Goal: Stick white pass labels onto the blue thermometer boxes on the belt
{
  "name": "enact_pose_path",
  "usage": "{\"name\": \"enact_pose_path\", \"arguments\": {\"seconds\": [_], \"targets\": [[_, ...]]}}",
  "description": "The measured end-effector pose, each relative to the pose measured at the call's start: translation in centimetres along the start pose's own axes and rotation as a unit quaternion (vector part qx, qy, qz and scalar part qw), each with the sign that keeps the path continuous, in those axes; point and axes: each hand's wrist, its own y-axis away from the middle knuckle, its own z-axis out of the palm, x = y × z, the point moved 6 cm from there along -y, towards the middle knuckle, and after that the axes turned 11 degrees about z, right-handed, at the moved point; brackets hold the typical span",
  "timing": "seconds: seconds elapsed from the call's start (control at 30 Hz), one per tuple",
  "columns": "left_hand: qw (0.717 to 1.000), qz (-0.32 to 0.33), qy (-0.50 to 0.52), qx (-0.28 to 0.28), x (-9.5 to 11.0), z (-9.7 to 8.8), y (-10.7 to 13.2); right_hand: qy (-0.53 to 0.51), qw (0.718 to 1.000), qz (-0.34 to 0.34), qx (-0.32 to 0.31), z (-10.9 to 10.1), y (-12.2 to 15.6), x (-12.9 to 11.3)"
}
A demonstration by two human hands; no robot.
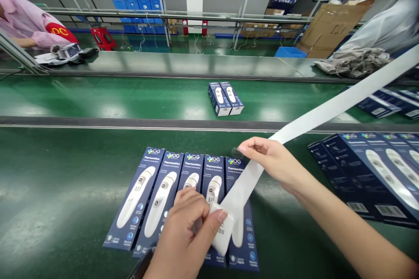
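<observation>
Several dark blue thermometer boxes (153,196) lie side by side on the green bench in front of me. A long white paper strip (327,111) runs from the upper right down across the rightmost boxes. My left hand (186,237) pinches the strip's lower end with thumb and fingers over the boxes. My right hand (271,159) is closed on the strip higher up, just above the rightmost box (244,244).
Two more boxes (225,98) lie on the green conveyor belt (98,98) beyond. A stack of the same boxes (369,174) sits at the right. A person in a pink sleeve (29,26) works at far left; another in white (382,26) at far right beside crumpled cloth.
</observation>
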Motion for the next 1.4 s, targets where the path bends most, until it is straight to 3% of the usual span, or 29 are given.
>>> {"name": "enact_pose_path", "arguments": {"seconds": [0.13,0.27,0.57,0.73,1.03,1.4], "targets": [[1.000,0.002,0.002,-0.013,0.0,0.1,-0.2,0.029,0.996,0.049,-0.072,-0.1,-1.8,0.9],[1.000,0.004,0.006,-0.017,-0.1,0.2,-0.2,0.046,0.994,0.055,-0.079,0.0,-2.1,0.9],[1.000,0.002,0.004,-0.018,-0.4,0.4,-0.2,0.065,0.994,0.066,-0.060,-0.4,-2.8,2.2],[1.000,0.010,0.006,-0.009,-0.3,0.3,-0.3,0.021,0.998,0.056,-0.030,-0.3,-2.4,2.3],[0.999,-0.019,0.019,-0.028,-0.4,0.5,-0.1,-0.004,0.997,0.069,-0.037,0.2,-2.0,2.7],[1.000,-0.007,0.020,-0.015,-0.3,0.5,0.0,0.075,0.997,-0.003,-0.012,0.6,-2.2,2.6]]}}
